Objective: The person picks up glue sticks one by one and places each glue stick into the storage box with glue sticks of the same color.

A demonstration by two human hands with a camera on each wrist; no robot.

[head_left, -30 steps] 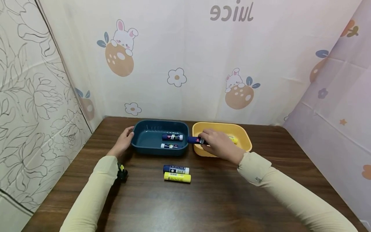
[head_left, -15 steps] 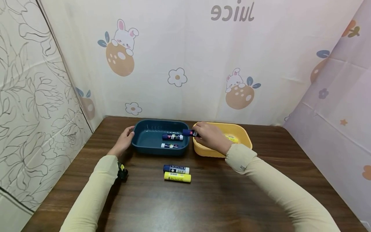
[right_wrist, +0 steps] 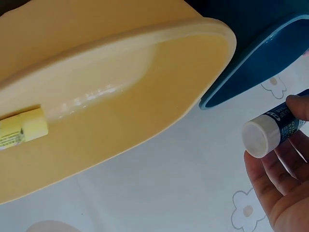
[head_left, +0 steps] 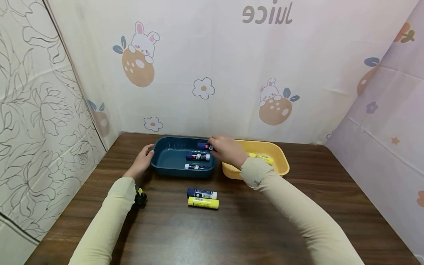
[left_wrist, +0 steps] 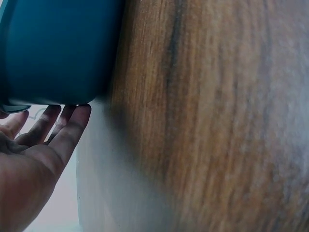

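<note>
Above the teal tray's (head_left: 179,172) far right corner, right hand (head_left: 228,150) pinches a dark blue glue stick (head_left: 202,146), thumb against fingers, probably level to match two other blue sticks (head_left: 197,157) inside. Left hand (head_left: 140,162), fingers extended, touches the tray's left end, likely steadying it. Held stick's blue end juts left past the grip; white end sticks out opposite.
</note>
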